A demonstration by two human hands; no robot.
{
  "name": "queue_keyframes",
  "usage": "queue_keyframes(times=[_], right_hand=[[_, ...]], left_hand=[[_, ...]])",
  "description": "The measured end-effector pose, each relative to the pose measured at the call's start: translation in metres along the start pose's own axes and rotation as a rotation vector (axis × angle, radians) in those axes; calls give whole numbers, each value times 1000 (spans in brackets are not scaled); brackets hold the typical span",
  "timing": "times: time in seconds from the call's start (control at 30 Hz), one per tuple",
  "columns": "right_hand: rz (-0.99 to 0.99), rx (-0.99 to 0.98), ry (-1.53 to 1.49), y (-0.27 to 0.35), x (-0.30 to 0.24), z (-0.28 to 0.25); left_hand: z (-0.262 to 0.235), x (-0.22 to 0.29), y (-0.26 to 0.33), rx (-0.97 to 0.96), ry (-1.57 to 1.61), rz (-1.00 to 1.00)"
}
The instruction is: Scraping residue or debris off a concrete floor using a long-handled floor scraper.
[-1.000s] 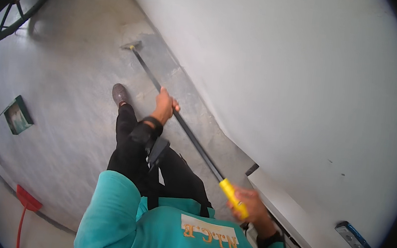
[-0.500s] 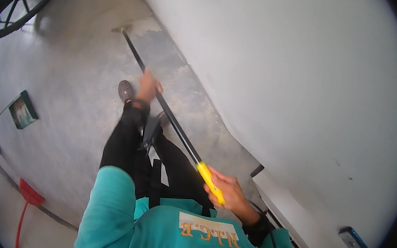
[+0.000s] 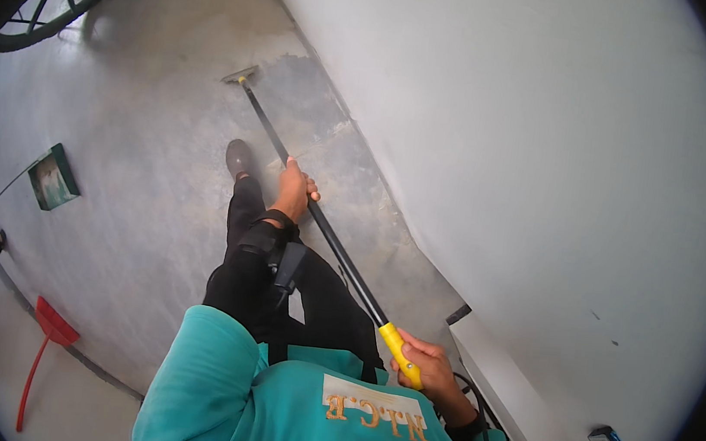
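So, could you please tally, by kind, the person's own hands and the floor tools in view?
Hands: 2 (left hand, right hand)
Black-and-yellow long-handled tool: 1
Green pan: 1
Red long-handled tool: 1
Total: 5

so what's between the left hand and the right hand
In the head view, a bare stretch of black pole runs from the left hand to the yellow handle, which the right hand grips.
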State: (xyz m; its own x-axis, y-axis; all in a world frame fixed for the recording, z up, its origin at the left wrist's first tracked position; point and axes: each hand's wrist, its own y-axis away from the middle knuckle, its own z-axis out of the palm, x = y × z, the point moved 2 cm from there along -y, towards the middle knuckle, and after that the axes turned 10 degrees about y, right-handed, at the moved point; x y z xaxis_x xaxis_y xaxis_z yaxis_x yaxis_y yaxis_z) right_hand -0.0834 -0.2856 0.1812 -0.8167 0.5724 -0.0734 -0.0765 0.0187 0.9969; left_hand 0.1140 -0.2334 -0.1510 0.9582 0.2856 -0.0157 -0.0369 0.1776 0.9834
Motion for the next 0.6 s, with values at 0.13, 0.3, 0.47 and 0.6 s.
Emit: queue_keyframes(times=[0.13, 0.3, 0.47, 0.6], right_hand=[[-37, 49, 60, 17, 20, -3], [-97, 47, 162, 18, 23, 3], [-29, -120, -110, -17, -14, 22], [-104, 56, 177, 19, 30, -4]], left_hand=[[-31, -39, 14, 44, -286, 102], [-43, -21, 18, 71, -252, 147], [-8, 42, -9, -150, -125, 219], [-39, -41, 16, 232, -256, 324]])
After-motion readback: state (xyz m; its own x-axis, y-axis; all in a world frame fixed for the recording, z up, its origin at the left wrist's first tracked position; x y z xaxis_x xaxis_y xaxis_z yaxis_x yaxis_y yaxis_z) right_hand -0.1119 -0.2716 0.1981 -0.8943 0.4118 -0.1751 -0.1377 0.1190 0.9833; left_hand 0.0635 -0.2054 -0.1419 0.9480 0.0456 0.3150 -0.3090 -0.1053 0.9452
